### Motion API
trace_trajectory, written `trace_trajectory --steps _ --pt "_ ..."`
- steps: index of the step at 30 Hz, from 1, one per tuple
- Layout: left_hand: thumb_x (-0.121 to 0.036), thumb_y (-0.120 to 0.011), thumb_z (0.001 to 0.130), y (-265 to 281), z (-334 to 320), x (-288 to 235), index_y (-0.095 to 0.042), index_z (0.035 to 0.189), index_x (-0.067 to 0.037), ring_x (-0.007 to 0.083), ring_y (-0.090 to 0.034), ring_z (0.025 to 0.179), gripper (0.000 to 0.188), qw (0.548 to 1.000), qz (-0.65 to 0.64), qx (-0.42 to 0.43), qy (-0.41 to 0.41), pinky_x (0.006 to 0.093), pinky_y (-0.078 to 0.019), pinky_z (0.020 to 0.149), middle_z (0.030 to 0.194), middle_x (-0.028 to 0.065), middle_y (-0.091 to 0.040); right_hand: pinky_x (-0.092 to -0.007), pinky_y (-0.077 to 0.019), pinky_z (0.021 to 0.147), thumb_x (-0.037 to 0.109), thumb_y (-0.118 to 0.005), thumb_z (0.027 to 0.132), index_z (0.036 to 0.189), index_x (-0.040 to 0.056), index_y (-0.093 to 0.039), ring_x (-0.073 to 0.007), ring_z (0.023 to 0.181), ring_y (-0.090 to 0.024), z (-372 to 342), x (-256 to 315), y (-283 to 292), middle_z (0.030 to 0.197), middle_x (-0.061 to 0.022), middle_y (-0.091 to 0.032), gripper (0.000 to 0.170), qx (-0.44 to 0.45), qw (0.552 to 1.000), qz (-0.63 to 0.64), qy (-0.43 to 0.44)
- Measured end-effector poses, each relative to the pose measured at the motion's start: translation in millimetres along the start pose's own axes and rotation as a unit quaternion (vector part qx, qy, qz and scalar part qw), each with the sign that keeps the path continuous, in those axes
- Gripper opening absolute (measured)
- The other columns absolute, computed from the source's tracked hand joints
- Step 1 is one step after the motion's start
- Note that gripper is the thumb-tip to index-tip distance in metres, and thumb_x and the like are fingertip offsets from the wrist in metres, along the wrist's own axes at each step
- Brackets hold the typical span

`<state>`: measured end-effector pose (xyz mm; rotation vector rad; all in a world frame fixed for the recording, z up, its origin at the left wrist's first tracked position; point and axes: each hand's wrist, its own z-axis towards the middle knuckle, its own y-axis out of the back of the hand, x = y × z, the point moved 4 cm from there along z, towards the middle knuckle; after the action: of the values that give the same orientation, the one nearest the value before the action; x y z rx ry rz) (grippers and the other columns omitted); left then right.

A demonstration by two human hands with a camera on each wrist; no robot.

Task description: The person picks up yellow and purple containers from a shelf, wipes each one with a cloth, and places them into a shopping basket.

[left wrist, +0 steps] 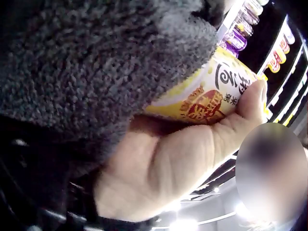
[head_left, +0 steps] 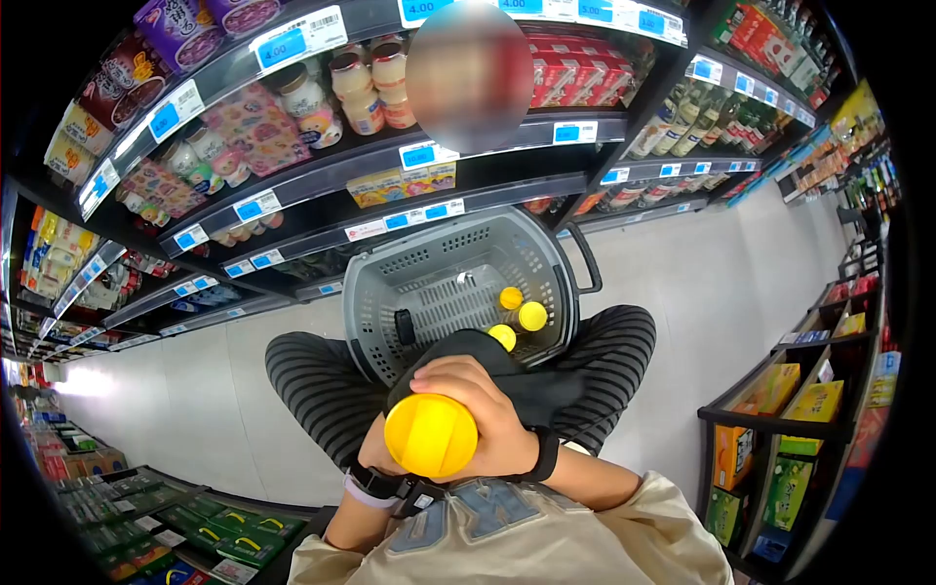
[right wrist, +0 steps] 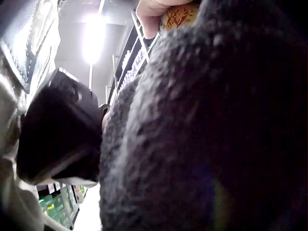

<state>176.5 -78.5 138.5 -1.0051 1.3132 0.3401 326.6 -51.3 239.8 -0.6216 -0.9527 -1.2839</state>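
A can with a yellow lid (head_left: 430, 435) is held upright in front of the person's chest, seen from above. The right hand (head_left: 490, 414) curls its fingers round the can's far side. On the other side the left hand (head_left: 375, 447) grips it, mostly hidden under the lid. In the left wrist view the left hand (left wrist: 178, 159) has its thumb along the can's yellow and white printed side (left wrist: 207, 96); dark fuzzy cloth covers the rest. The right wrist view shows a little of the can (right wrist: 179, 17) beside fingers (right wrist: 153, 18) of a hand.
A grey basket (head_left: 365, 292) stands on the floor between the striped knees, holding several yellow-lidded containers (head_left: 532, 316) and a small black object (head_left: 404, 327). Stocked shelves (head_left: 526, 190) rise in front. Display racks (head_left: 751, 421) stand at the right, green boxes (head_left: 239, 522) at the lower left.
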Motion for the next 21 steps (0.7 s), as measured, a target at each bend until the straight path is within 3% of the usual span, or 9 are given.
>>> trace_trajectory --steps 3,5,6,7,10,13,15,19,21 --pt "-0.02 -0.054 0.096 -8.1 9.4 -30.9 -0.044 0.135 -0.008 0.0216 -0.056 0.115 0.042 0.994 0.092 -0.003 -0.061 0.0344 -0.0468 0.096 0.129 0.0087 -0.053 -0.0442 -0.0407 0.095 0.014 -0.084 0.052 0.129 0.0041 -0.048 -0.0351 0.106 -0.051 0.1 -2.3 1.3 0.117 -0.0139 -0.055 0.085 0.013 0.999 -0.021 -0.026" --pt "-0.018 -0.056 0.095 -10.2 19.9 -33.0 -0.047 0.132 -0.004 0.0229 -0.06 0.109 0.041 0.965 -0.172 -0.19 0.06 0.035 -0.0503 0.092 0.125 0.0108 -0.057 -0.0437 -0.0413 0.094 0.014 -0.084 0.051 0.132 0.0044 -0.046 -0.0347 0.106 -0.051 -0.7 -1.7 8.2 0.118 -0.014 -0.055 0.09 0.015 0.995 -0.081 -0.049" --pt "-0.014 -0.057 0.093 -3.6 19.0 -25.7 -0.049 0.129 0.0 0.0222 -0.062 0.106 0.039 0.941 -0.217 -0.249 0.069 0.0343 -0.0518 0.089 0.121 0.0116 -0.06 -0.0415 -0.0445 0.09 0.015 -0.083 0.055 0.136 0.0058 -0.043 -0.0336 0.102 -0.053 0.9 -0.2 12.8 0.115 -0.0137 -0.055 0.091 0.044 0.988 -0.137 -0.048" --pt "-0.007 -0.052 0.093 -3.4 19.1 -28.8 -0.053 0.126 0.002 0.0201 -0.059 0.108 0.034 0.946 -0.175 -0.266 0.067 0.0306 -0.047 0.093 0.121 0.0116 -0.061 -0.0415 -0.0445 0.09 0.015 -0.083 0.055 0.136 0.0058 -0.043 -0.0336 0.102 -0.053 0.3 0.9 16.0 0.115 -0.0137 -0.055 0.091 0.047 0.988 -0.137 -0.049" --pt "0.005 -0.047 0.089 10.4 15.1 -25.9 -0.062 0.112 0.006 0.016 -0.062 0.095 0.027 0.937 -0.028 -0.348 0.023 0.0274 -0.0489 0.085 0.105 0.0091 -0.067 -0.0378 -0.0523 0.081 0.025 -0.081 0.066 0.14 0.0081 -0.037 -0.0341 0.097 -0.059 -4.5 -9.3 16.7 0.115 -0.0144 -0.054 0.088 0.158 0.947 -0.258 -0.106" --pt "0.005 -0.049 0.088 21.7 8.0 -18.7 -0.062 0.109 0.007 0.0156 -0.063 0.091 0.025 0.926 0.05 -0.373 0.022 0.0269 -0.05 0.082 0.101 0.0082 -0.068 -0.0417 -0.0527 0.074 0.018 -0.076 0.071 0.139 0.0083 -0.038 -0.037 0.091 -0.06 -7.4 -14.9 22.0 0.12 -0.0148 -0.048 0.079 0.161 0.951 -0.193 -0.182" --pt "0.003 -0.054 0.088 25.9 3.8 -10.8 -0.063 0.108 0.007 0.0143 -0.063 0.086 0.022 0.919 0.028 -0.394 0.023 0.0262 -0.0509 0.077 0.098 0.0076 -0.068 -0.0421 -0.0526 0.075 0.016 -0.075 0.073 0.136 0.0063 -0.039 -0.0398 0.091 -0.06 -10.8 -24.4 24.6 0.118 -0.0169 -0.049 0.074 0.151 0.953 -0.173 -0.196" --pt "-0.003 -0.06 0.089 27.7 1.1 -11.2 -0.06 0.116 0.007 0.0172 -0.065 0.093 0.029 0.916 -0.101 -0.388 0.001 0.0286 -0.0526 0.084 0.107 0.01 -0.067 -0.0389 -0.0512 0.079 0.017 -0.076 0.069 0.118 0.0018 -0.052 -0.0379 0.09 -0.062 -7.6 -52.1 43.1 0.101 -0.0195 -0.059 0.057 0.07 0.969 -0.146 -0.185" --pt "-0.004 -0.062 0.088 30.6 1.3 -13.1 -0.059 0.117 0.007 0.0175 -0.065 0.093 0.031 0.913 -0.149 -0.38 0.0 0.029 -0.0532 0.083 0.107 0.0106 -0.067 -0.0395 -0.0515 0.078 0.019 -0.077 0.067 0.115 0.0012 -0.053 -0.0374 0.089 -0.063 1.5 -64.3 58.5 0.099 -0.0205 -0.06 0.057 0.069 0.955 -0.212 -0.194"
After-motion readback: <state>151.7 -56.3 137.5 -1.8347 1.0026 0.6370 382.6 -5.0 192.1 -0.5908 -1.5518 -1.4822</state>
